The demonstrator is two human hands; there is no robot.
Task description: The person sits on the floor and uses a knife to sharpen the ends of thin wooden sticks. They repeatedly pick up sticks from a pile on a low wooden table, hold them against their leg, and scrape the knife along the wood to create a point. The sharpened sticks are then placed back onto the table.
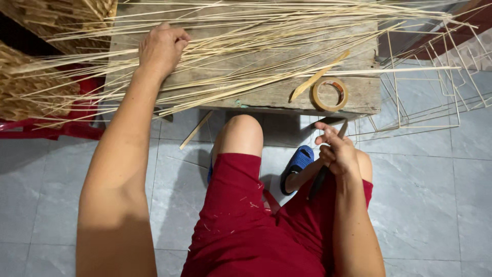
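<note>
My left hand [163, 48] reaches to the upper left of the frame, fingers curled down over the spread of thin bamboo strips [246, 38] lying across the wooden bench [266, 95], touching them, though I cannot tell whether any strip is pinched. My right hand [337, 153] sits right of centre above my knee, fingers loosely closed around a dark-handled tool [320, 179] whose tip pokes up past my fingertips. A roll of tape [330, 94] lies on the bench's near right corner, with a wire frame [425, 97] just beyond it.
</note>
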